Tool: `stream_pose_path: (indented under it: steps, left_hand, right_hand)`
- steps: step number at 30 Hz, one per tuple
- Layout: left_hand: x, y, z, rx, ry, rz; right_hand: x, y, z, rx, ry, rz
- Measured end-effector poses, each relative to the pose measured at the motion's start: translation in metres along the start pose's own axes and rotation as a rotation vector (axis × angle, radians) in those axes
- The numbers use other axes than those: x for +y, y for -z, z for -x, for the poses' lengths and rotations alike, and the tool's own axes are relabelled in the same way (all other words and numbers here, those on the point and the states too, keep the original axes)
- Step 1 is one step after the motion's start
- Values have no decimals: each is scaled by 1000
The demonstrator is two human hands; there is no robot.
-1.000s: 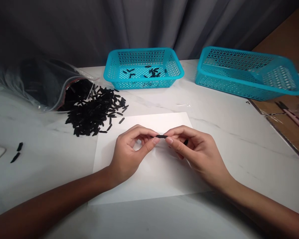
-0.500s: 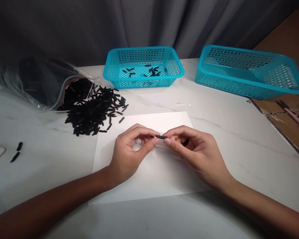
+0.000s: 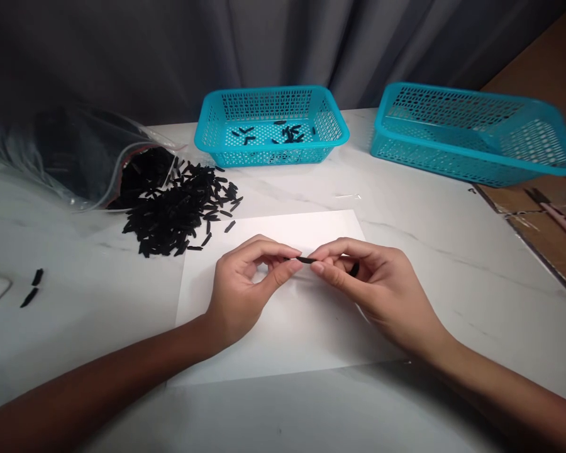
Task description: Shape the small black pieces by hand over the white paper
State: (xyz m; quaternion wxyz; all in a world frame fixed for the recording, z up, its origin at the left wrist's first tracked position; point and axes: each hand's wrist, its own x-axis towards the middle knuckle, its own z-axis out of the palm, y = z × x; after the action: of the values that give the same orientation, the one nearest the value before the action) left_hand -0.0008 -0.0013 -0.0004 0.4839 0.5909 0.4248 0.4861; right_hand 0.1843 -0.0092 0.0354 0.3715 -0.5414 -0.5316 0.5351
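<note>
Between the fingertips of both hands, above a white sheet of paper (image 3: pixel 273 340), is a small black fuzzy strip (image 3: pixel 305 260). My left hand (image 3: pixel 245 286) pinches its left end with thumb and forefinger. At the other end, my right hand (image 3: pixel 375 277) pinches it in the same way. A second black piece (image 3: pixel 355 270) shows inside the curled fingers of my right hand. Left of the sheet's far edge lies a heap of similar black pieces (image 3: pixel 170 217), spilling from an open clear zip bag (image 3: pixel 80 163).
A blue basket (image 3: pixel 268 154) at the back holds several black pieces. Another blue basket (image 3: pixel 453 160) stands to its right. Two black pieces (image 3: pixel 33 288) lie at far left. Pink-handled tool (image 3: pixel 563 221) rests on brown cardboard at right. A grey curtain (image 3: pixel 283 44) hangs behind.
The black strip between my fingertips has turned slightly. Both hands stay in nearly the same place; the view has shifted a little.
</note>
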Motion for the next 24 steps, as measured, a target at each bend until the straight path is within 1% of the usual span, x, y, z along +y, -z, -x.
stream_pose_path:
  steps: [3,5,10,13,15,18,24]
  left_hand:
    - [2,0,-2,0,83,13]
    - [3,1,-4,-28,129,47]
    - [3,5,-6,-153,335,262]
    - [3,6,-5,-188,436,367]
    - [4,5,-5,-195,468,412]
    - [4,4,-5,-200,476,453]
    - [2,4,-4,-186,485,439]
  right_hand:
    - [0,2,0,24,17,55]
    - [0,4,-1,23,24,63]
    - [1,5,-3,-22,-36,15]
    - [1,5,-3,-37,-21,-12]
    - [1,4,-3,-41,-8,-10]
    - [0,4,-2,-42,3,4]
    - [-2,3,-2,-29,1,29]
